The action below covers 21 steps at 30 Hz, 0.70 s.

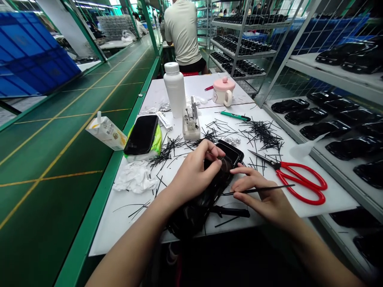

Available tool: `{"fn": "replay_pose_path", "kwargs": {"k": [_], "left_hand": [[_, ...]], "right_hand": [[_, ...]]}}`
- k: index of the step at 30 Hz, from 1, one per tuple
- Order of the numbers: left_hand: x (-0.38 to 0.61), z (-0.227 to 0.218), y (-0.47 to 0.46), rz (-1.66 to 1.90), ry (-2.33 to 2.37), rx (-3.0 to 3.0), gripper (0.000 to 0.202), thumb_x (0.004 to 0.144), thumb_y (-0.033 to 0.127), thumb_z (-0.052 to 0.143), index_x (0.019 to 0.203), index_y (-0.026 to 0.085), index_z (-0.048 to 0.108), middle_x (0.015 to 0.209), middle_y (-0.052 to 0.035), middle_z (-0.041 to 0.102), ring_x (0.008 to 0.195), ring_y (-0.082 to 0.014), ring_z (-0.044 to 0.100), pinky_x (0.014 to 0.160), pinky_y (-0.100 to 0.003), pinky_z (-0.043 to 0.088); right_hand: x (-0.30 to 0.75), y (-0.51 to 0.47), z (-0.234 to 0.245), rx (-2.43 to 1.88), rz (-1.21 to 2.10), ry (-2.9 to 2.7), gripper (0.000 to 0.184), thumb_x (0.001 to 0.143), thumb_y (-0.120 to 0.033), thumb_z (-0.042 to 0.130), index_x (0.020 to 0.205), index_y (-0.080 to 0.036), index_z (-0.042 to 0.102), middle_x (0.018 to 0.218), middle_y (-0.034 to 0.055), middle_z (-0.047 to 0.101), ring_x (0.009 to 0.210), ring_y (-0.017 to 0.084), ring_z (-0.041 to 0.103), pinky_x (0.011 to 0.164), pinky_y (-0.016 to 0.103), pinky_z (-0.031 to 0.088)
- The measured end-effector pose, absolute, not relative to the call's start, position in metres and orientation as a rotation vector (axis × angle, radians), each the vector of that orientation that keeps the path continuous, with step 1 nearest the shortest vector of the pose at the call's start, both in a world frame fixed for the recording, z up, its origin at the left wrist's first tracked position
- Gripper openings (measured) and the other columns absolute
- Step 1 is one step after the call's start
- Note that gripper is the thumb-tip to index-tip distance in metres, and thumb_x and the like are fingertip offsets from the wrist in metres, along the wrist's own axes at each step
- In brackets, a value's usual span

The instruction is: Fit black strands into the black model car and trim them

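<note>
A glossy black toy car body lies on the white table in front of me, its far end pointing away. My left hand is over its middle, thumb and fingers pinched together; whatever is between the fingertips is too small to make out. Along the car's right edge rests my right hand, fingertips close to the left ones. Between its thumb and fingers it holds a thin dark pointed tool, perhaps tweezers. A black strip-like part lies beside the car. Red-handled scissors are just right of my right hand.
Thin black strips are scattered over the table. Behind the car stand a small clear holder, a white bottle and a lidded mug. A phone and carton are left. Racks of car bodies stand right; a person sits ahead.
</note>
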<state>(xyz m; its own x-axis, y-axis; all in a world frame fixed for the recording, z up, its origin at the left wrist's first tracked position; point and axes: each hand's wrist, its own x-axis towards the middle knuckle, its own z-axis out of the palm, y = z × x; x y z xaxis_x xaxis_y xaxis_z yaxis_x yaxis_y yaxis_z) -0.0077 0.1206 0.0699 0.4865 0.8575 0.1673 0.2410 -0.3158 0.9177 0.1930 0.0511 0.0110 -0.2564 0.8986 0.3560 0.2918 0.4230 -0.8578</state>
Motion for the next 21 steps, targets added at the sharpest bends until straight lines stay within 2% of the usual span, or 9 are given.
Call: {"fn": "replay_pose_path", "kwargs": {"k": [5, 21], "left_hand": [[-0.0072, 0.0707, 0.1192, 0.850, 0.910, 1.827, 0.015, 0.087, 0.010, 0.053, 0.086, 0.021, 0.043, 0.103, -0.0031, 0.064, 0.091, -0.0131, 0.059, 0.085, -0.029, 0.047], [-0.0058, 0.0727, 0.1149, 0.837, 0.907, 1.900, 0.015, 0.087, 0.009, 0.052, 0.085, 0.022, 0.045, 0.098, -0.0018, 0.064, 0.089, -0.0136, 0.061, 0.082, -0.027, 0.047]], "right_hand": [[0.1931, 0.0506, 0.0090, -1.094, 0.837, -1.787, 0.005, 0.089, -0.027, 0.068, 0.085, -0.025, 0.070, 0.087, 0.0059, 0.073, 0.121, 0.028, 0.059, 0.113, 0.053, 0.039], [0.1918, 0.0526, 0.0051, -1.085, 0.756, -1.794, 0.004, 0.087, -0.023, 0.070, 0.088, -0.027, 0.070, 0.088, 0.0028, 0.074, 0.116, 0.026, 0.062, 0.113, 0.048, 0.042]]}}
